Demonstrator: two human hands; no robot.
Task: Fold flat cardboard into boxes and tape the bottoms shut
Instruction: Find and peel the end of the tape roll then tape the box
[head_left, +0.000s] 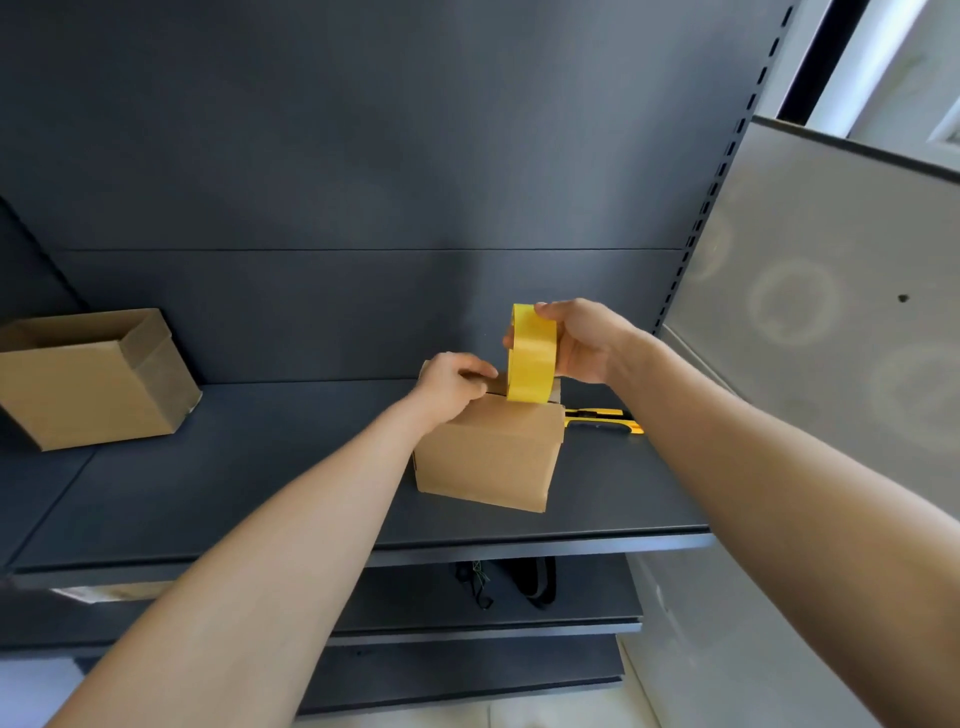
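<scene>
Beneath both hands, cardboard box (488, 457) on dark shelf (260, 467); right hand (582, 340) grips upright yellow tape roll (532, 358) touching box top; left hand (452, 382), fingers curled, holds box's top edge just beside the roll.

A dark blue-grey metal shelf (249, 467) runs out from a back panel of the same colour. A small box (488, 457) of brown cardboard sits on it near the middle, close to the front edge, with its flaps closed. Well off to the left stands a larger open box (93, 384), top flaps up. A yellow and black utility knife (602, 419) lies flat just behind the small box to the right. A lower shelf (405, 597) beneath carries some black straps (524, 582).
</scene>
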